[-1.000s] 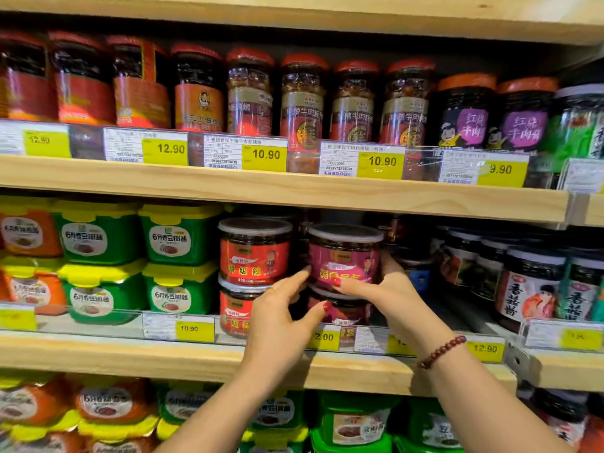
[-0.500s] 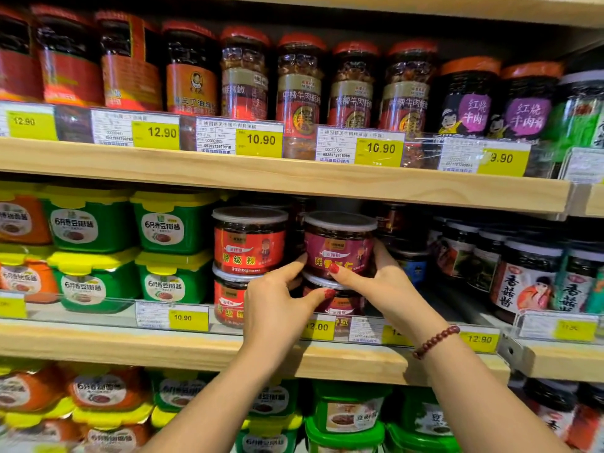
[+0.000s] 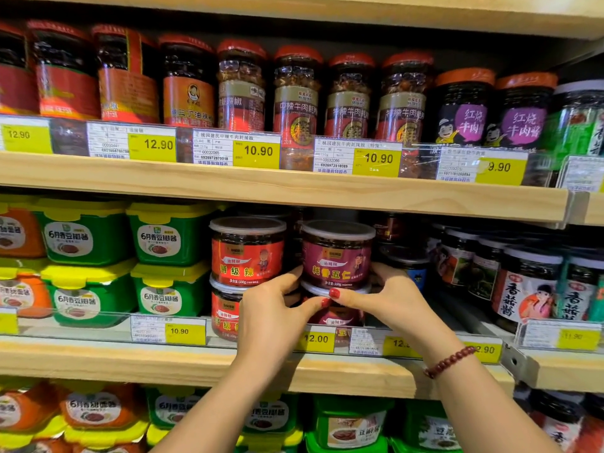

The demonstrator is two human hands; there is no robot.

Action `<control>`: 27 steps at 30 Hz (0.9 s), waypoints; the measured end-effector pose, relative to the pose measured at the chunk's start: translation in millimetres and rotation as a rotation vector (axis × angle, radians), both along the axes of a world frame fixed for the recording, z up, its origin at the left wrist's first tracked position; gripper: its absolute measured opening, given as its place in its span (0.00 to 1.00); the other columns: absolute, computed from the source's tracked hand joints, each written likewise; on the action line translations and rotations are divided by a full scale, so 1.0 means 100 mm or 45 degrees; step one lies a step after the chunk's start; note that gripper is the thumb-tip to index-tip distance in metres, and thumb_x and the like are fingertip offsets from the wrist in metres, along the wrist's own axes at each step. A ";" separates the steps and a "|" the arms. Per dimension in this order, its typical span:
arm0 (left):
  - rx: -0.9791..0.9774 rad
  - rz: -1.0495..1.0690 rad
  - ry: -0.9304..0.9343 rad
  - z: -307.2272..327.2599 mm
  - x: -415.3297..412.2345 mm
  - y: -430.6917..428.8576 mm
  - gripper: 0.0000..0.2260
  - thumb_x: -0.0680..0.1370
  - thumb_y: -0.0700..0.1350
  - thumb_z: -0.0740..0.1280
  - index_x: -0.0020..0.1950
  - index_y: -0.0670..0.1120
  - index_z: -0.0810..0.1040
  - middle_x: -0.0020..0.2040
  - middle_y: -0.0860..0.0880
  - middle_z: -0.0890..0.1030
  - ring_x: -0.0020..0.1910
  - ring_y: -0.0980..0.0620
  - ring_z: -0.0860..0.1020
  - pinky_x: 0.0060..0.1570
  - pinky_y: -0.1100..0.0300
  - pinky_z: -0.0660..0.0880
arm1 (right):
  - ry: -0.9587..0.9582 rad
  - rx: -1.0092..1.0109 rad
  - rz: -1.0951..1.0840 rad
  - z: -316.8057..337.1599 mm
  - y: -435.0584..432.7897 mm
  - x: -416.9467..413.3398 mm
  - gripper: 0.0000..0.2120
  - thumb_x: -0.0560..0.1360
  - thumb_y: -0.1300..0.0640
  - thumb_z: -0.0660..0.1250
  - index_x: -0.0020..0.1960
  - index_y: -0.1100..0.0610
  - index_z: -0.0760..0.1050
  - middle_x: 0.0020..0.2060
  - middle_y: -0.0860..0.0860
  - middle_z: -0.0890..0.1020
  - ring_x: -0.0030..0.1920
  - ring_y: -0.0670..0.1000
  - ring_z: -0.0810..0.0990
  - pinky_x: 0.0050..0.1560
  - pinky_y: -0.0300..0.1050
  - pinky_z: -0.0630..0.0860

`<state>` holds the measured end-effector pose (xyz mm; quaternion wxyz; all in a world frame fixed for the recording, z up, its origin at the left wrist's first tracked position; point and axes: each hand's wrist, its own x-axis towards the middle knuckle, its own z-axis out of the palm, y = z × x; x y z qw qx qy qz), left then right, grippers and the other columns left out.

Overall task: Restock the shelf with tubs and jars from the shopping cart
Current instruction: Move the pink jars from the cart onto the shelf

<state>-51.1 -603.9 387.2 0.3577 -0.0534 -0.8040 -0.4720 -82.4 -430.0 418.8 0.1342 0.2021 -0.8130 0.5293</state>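
Observation:
Two purple-label jars with clear lids stand stacked on the middle shelf, the upper jar on the lower jar. My left hand and right hand cup this stack from either side at the seam. Their fingers curl round the upper jar's base, and the thumbs meet in front over the lower jar's lid. Just left, touching my left fingers, is a stack of two red-label jars. No shopping cart is in view.
Green tubs with yellow lids are stacked in twos to the left, with orange tubs beyond. Dark jars fill the right of the shelf. The upper shelf board hangs close above the stacks. Price-tag rails front each shelf.
Both hands have closed in on the purple jar stack. The thumbs, apart a second ago, now touch in front of it. The jars have stayed where they stood.

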 end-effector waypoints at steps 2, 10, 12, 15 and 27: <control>-0.040 -0.019 -0.015 0.02 0.00 -0.01 0.27 0.67 0.54 0.76 0.64 0.50 0.77 0.56 0.54 0.82 0.53 0.61 0.79 0.56 0.57 0.77 | -0.008 0.002 -0.037 -0.01 -0.01 -0.03 0.36 0.54 0.38 0.77 0.60 0.47 0.76 0.50 0.42 0.82 0.51 0.40 0.80 0.50 0.37 0.77; -0.080 -0.033 -0.043 0.08 -0.03 -0.04 0.20 0.72 0.53 0.71 0.63 0.49 0.79 0.56 0.54 0.82 0.47 0.66 0.78 0.52 0.66 0.77 | -0.108 -0.146 0.126 -0.04 0.09 -0.06 0.29 0.56 0.47 0.78 0.57 0.49 0.78 0.47 0.43 0.85 0.50 0.42 0.83 0.47 0.38 0.79; -0.066 -0.006 -0.038 0.09 -0.04 -0.01 0.20 0.73 0.52 0.71 0.63 0.48 0.78 0.56 0.53 0.82 0.52 0.61 0.79 0.55 0.60 0.77 | -0.111 -0.164 0.122 -0.05 0.09 -0.07 0.24 0.58 0.49 0.78 0.54 0.47 0.78 0.45 0.42 0.85 0.49 0.41 0.83 0.44 0.36 0.79; -0.054 -0.008 -0.057 0.11 -0.10 0.01 0.18 0.75 0.46 0.70 0.64 0.47 0.77 0.58 0.51 0.81 0.55 0.58 0.78 0.55 0.64 0.74 | -0.107 -0.169 0.075 -0.07 0.05 -0.11 0.22 0.63 0.52 0.78 0.55 0.46 0.78 0.47 0.42 0.84 0.48 0.40 0.83 0.45 0.35 0.78; 0.071 0.032 -0.184 0.13 -0.25 0.09 0.16 0.76 0.43 0.68 0.64 0.45 0.77 0.61 0.48 0.79 0.61 0.49 0.75 0.54 0.66 0.66 | -0.203 -0.162 0.042 -0.05 0.02 -0.27 0.18 0.69 0.58 0.76 0.54 0.46 0.74 0.47 0.41 0.80 0.47 0.38 0.78 0.44 0.33 0.75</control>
